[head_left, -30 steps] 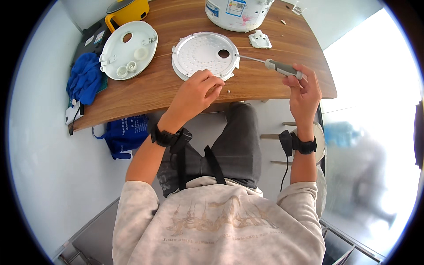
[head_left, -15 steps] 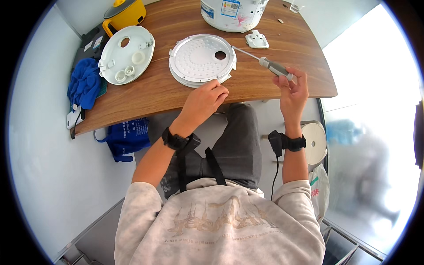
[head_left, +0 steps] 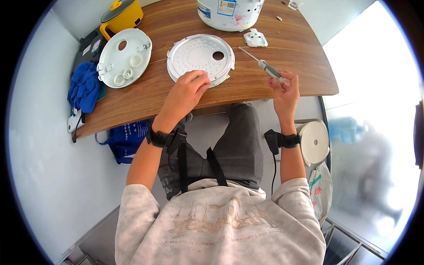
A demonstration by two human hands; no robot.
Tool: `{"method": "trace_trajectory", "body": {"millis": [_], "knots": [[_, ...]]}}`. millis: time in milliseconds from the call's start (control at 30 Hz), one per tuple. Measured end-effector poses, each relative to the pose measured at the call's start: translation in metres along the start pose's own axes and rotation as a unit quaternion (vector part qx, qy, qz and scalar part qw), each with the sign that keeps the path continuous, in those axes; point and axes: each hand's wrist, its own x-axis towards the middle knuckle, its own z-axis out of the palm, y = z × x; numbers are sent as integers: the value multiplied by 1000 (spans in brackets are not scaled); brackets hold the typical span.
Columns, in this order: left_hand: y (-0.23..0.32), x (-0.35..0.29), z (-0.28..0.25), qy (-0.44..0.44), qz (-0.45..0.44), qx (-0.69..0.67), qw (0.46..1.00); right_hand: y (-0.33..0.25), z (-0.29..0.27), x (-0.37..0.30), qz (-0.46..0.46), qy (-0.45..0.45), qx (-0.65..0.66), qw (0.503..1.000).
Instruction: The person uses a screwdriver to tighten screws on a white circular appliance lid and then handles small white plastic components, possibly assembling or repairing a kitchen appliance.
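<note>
perforated metal plate (head_left: 199, 56) under left hand (head_left: 187, 92); screwdriver (head_left: 264, 66) beside.

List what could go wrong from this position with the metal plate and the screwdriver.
1. The round metal plate lies close to the table's near edge, under the left hand's fingertips; a push toward the body could slide it off.
2. The right hand holds the screwdriver by the handle end only, so it may slip and drop.
3. Small white parts in the white lid could scatter if bumped.

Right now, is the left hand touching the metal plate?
Touching. The head view shows the left hand with fingertips resting on the near rim of the metal plate.
</note>
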Motion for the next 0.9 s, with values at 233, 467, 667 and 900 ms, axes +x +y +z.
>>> {"method": "trace_trajectory", "body": {"millis": [233, 467, 667, 900], "knots": [[-3, -4, -3, -20, 7, -19, 1000, -9, 0, 3, -14, -10, -226, 974], [-4, -8, -9, -43, -6, -19, 999, -6, 4, 5, -48, -2, -382, 923], [-9, -11, -6, -24, -41, -83, 995, -4, 8, 10, -39, -14, -374, 926], [-11, -16, -2, -11, -42, -87, 995, 3, 12, 7, -87, 12, -336, 938]]}}
